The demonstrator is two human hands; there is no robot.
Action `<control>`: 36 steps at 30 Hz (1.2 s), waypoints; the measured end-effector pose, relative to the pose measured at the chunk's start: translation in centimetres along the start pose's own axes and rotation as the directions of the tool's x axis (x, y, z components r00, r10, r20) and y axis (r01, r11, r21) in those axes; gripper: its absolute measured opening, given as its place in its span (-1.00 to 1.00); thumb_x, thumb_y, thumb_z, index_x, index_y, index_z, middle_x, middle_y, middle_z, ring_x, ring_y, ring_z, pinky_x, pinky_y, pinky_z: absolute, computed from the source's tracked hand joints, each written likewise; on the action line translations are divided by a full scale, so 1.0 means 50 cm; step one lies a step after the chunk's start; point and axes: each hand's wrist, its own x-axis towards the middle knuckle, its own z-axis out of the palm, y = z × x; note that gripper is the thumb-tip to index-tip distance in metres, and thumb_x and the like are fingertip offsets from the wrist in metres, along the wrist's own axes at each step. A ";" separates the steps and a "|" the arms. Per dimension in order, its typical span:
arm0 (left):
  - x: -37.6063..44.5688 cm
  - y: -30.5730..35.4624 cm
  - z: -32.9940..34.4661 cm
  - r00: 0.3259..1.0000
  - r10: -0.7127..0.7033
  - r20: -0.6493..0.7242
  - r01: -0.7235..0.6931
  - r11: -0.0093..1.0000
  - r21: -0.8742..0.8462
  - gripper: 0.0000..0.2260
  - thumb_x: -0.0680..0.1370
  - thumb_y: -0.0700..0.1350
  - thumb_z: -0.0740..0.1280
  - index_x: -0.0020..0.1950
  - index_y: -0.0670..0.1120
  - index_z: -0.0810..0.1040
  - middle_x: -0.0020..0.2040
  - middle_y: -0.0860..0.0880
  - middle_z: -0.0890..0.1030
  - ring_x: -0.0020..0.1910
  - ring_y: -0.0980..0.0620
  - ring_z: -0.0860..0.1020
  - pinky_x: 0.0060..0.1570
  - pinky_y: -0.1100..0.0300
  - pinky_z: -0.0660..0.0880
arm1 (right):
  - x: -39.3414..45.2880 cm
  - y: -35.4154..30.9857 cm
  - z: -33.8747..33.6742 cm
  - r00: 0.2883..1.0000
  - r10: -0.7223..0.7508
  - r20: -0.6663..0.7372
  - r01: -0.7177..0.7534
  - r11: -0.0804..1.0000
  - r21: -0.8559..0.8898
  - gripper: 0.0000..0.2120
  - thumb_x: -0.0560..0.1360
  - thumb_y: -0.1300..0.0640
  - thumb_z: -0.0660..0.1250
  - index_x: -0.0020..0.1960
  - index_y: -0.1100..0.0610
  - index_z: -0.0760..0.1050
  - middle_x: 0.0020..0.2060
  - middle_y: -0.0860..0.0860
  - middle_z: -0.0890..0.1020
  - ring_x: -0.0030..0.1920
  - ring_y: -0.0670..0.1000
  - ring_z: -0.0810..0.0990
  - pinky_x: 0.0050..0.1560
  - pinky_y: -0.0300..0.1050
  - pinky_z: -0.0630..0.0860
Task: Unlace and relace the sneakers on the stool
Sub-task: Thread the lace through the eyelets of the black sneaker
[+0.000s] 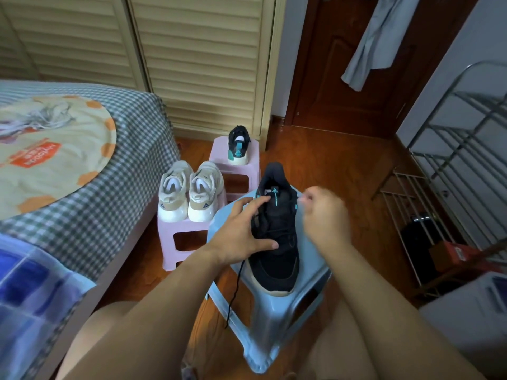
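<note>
While black sneaker lies toe-toward-person on blue stool: left hand spread, steadying its left flank; right hand at right eyelets, fingers pinched, apparently on lace.

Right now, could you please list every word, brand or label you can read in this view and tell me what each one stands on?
"PEAK": heel tab of the black sneaker on the far pink stool, small but legible.
"Hylooo...", roughly: orange patch on the cream cover on the bed, sideways, ending unclear.
Tongue label of the black sneaker on the blue stool: triangle logo, word too small.
Red box label: blurred.
</note>
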 end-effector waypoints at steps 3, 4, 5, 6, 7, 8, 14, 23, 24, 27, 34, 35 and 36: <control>0.000 0.001 -0.008 1.000 -0.022 0.021 0.021 1.000 0.023 -0.12 0.35 0.05 0.63 0.52 0.31 0.20 0.49 0.09 0.17 0.48 0.06 0.24 0.50 0.16 0.21 | 0.028 0.100 -0.065 0.800 0.578 -0.160 -0.516 0.800 0.306 -0.84 0.62 0.16 0.29 0.13 0.16 0.60 0.03 0.14 0.64 0.08 0.20 0.60 0.01 -0.08 0.41; 0.000 0.002 -0.008 0.999 -0.017 0.035 0.016 0.999 0.031 -0.12 0.36 0.04 0.63 0.54 0.29 0.20 0.50 0.08 0.17 0.49 0.06 0.23 0.50 0.18 0.20 | 0.028 0.125 -0.070 0.758 0.642 -0.117 -0.585 0.748 0.315 -0.84 0.61 0.15 0.31 0.11 0.16 0.62 0.07 0.17 0.65 0.09 0.22 0.60 0.03 -0.07 0.44; 0.000 0.003 -0.008 0.999 -0.007 0.045 0.006 0.999 0.033 -0.12 0.37 0.02 0.63 0.54 0.28 0.20 0.50 0.08 0.18 0.49 0.08 0.23 0.48 0.22 0.19 | 0.026 0.135 -0.067 0.763 0.643 -0.069 -0.603 0.746 0.283 -0.85 0.60 0.15 0.33 0.09 0.15 0.63 0.08 0.20 0.66 0.09 0.23 0.60 0.04 -0.05 0.46; 0.001 0.005 -0.005 0.999 0.000 0.051 -0.001 1.000 0.023 -0.15 0.38 0.01 0.62 0.54 0.27 0.21 0.49 0.07 0.21 0.47 0.09 0.25 0.46 0.26 0.19 | 0.025 0.134 -0.061 0.791 0.611 -0.044 -0.583 0.773 0.251 -0.85 0.60 0.13 0.33 0.09 0.15 0.63 0.08 0.19 0.66 0.09 0.23 0.60 0.06 -0.04 0.46; 0.002 0.006 -0.003 0.999 0.000 0.050 0.000 1.000 -0.002 -0.20 0.42 0.02 0.59 0.52 0.27 0.22 0.47 0.08 0.23 0.45 0.11 0.27 0.44 0.28 0.19 | 0.025 0.123 -0.054 0.827 0.561 -0.032 -0.537 0.805 0.252 -0.82 0.60 0.10 0.33 0.13 0.15 0.61 0.09 0.17 0.65 0.12 0.22 0.59 0.08 -0.04 0.45; 0.002 0.008 0.000 0.999 -0.004 0.042 0.005 0.999 -0.035 -0.28 0.47 0.04 0.55 0.52 0.27 0.24 0.46 0.08 0.24 0.43 0.13 0.30 0.44 0.28 0.21 | 0.023 0.106 -0.049 0.859 0.512 -0.010 -0.491 0.828 0.272 -0.76 0.62 0.04 0.31 0.18 0.16 0.59 0.09 0.14 0.64 0.13 0.21 0.58 0.09 -0.03 0.44; 0.011 0.004 0.009 0.993 0.039 -0.113 -0.018 0.983 0.181 -0.62 0.65 0.08 0.27 0.46 0.19 0.32 0.41 0.06 0.34 0.35 0.04 0.42 0.37 0.03 0.41 | 0.008 0.051 -0.012 0.952 0.232 0.199 -0.281 0.920 0.273 -0.70 0.69 0.10 0.09 0.03 0.09 0.60 0.04 0.05 0.58 0.01 0.06 0.52 -0.04 -0.05 0.43; 0.010 0.007 0.009 0.949 0.225 -0.223 -0.128 0.917 0.377 -0.52 0.52 -0.12 0.36 0.43 0.11 0.39 0.50 -0.06 0.20 0.40 -0.07 0.38 0.30 -0.03 0.49 | -0.006 0.030 0.029 0.855 0.304 0.420 -0.505 0.671 0.543 -0.76 0.61 0.19 0.31 -0.21 0.01 0.59 -0.07 0.17 0.69 -0.03 0.14 0.71 0.00 0.09 0.69; 0.008 0.006 0.012 0.948 0.249 -0.199 -0.158 0.909 0.385 -0.48 0.51 -0.15 0.35 0.46 0.11 0.39 0.52 -0.10 0.20 0.46 -0.11 0.31 0.39 -0.04 0.41 | -0.009 0.035 0.027 0.854 0.309 0.419 -0.509 0.662 0.549 -0.77 0.60 0.21 0.35 -0.18 -0.03 0.61 -0.05 0.13 0.69 -0.02 0.10 0.70 0.01 0.06 0.68; 0.004 0.017 0.029 0.951 0.253 -0.176 -0.177 0.915 0.361 -0.49 0.51 -0.12 0.30 0.48 0.07 0.44 0.55 -0.12 0.19 0.51 -0.14 0.22 0.48 -0.04 0.28 | -0.013 0.044 0.027 0.859 0.300 0.415 -0.500 0.671 0.548 -0.76 0.55 0.22 0.41 -0.20 -0.08 0.65 -0.04 0.04 0.71 -0.01 0.02 0.69 0.04 0.02 0.68; 0.000 0.019 0.055 0.967 0.181 -0.180 -0.129 0.955 0.267 -0.49 0.50 0.03 0.23 0.47 0.12 0.43 0.58 0.10 0.11 0.50 -0.04 0.31 0.33 -0.06 0.47 | -0.009 0.039 0.038 0.868 0.335 0.366 -0.489 0.701 0.518 -0.81 0.49 0.16 0.47 -0.26 -0.07 0.66 -0.32 -0.04 0.71 -0.16 0.02 0.72 0.03 0.12 0.67; 0.000 0.018 0.055 0.967 0.183 -0.180 -0.132 0.956 0.261 -0.50 0.50 0.03 0.23 0.47 0.12 0.43 0.58 0.10 0.11 0.49 -0.04 0.32 0.33 -0.06 0.47 | -0.008 0.038 0.038 0.867 0.344 0.360 -0.492 0.699 0.518 -0.82 0.50 0.16 0.47 -0.25 -0.05 0.66 -0.33 -0.03 0.71 -0.17 0.02 0.72 0.03 0.12 0.67; 0.001 0.018 0.055 0.966 0.184 -0.180 -0.135 0.957 0.257 -0.50 0.50 0.03 0.23 0.46 0.11 0.44 0.58 0.10 0.12 0.49 -0.03 0.33 0.32 -0.06 0.48 | -0.008 0.036 0.040 0.869 0.349 0.352 -0.491 0.700 0.519 -0.83 0.50 0.16 0.46 -0.24 -0.04 0.66 -0.34 -0.02 0.71 -0.17 0.02 0.71 0.03 0.12 0.67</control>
